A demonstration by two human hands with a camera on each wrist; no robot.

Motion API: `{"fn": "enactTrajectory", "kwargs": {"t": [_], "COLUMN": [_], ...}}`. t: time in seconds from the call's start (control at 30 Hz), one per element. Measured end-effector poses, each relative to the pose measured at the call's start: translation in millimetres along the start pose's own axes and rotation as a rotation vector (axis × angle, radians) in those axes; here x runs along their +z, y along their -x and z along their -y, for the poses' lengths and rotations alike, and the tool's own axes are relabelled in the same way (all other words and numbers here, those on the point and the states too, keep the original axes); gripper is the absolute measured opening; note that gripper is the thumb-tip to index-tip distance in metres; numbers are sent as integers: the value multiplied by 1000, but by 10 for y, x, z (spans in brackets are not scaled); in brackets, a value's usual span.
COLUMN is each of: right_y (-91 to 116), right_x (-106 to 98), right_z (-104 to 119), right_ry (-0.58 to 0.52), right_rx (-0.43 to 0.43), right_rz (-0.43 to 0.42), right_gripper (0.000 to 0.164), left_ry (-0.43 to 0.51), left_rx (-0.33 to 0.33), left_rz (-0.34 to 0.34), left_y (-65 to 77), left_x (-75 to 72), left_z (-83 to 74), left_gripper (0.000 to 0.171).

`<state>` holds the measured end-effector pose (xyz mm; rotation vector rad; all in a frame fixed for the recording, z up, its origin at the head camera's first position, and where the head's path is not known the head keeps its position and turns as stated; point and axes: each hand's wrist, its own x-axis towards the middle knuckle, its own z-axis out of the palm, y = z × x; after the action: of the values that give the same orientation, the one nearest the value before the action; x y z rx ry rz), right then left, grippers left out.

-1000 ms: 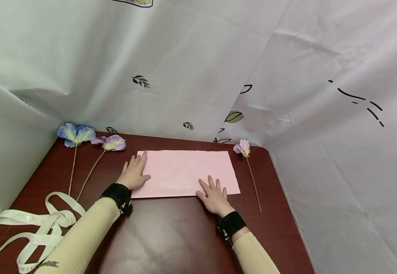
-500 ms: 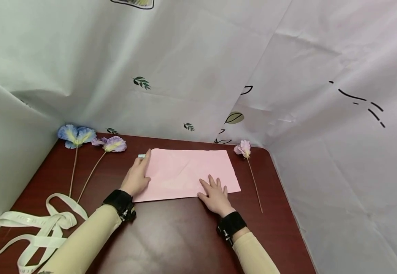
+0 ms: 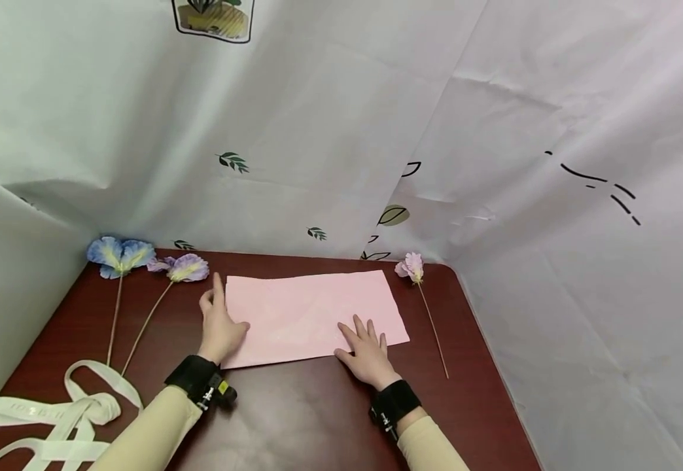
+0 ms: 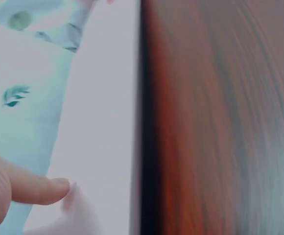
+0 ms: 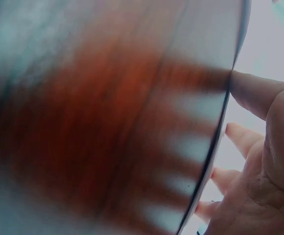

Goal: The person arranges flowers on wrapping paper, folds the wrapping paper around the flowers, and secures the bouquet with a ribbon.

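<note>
A pink rectangular paper lies on the dark red-brown table in the head view. At its left edge is my left hand, its thumb touching the paper's top face and its index finger extended along the table just outside the edge. Whether any left fingers reach beneath the paper is hidden. The left wrist view shows the thumb straight on the pale sheet. My right hand rests spread on the lower right part of the paper. In the right wrist view, the right hand's fingers are extended over the near edge.
A blue flower and a purple flower on long stems lie at left. A pink flower lies right of the paper. A tangled white ribbon is at front left. White cloth backs the table.
The paper's left end has settled, and the light blue bit at its corner no longer shows. My left index finger has moved left off the sheet. The right hand stays put; the head view tilted up.
</note>
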<state>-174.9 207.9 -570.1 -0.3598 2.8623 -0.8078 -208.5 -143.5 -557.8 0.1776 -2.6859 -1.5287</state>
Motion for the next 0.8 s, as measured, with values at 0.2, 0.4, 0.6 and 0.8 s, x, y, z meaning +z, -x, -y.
{"fn": "enactTrajectory", "kwargs": {"t": [0.2,0.4,0.6,0.8], "right_y": [-12,-38,-79,-184], "right_x": [-56,-54,-51,-1], "right_z": [86,58,45,8], "right_ry": [40,-35,-52,-117], "right_rx": [39,-18,-29,24], "right_rz": [33,-9,-100,-200], "right_gripper": [62,70,85,86], "left_ry": [188,340,335,240], "left_rx": [-106,-61,263,562], "left_rz": [128,106,7,-34], "left_y": [96,293,489,593], "left_x": [-133,-157,-115,-29], "left_z": [-30,-86,-154,-192], "left_gripper": [105,56,16,17]}}
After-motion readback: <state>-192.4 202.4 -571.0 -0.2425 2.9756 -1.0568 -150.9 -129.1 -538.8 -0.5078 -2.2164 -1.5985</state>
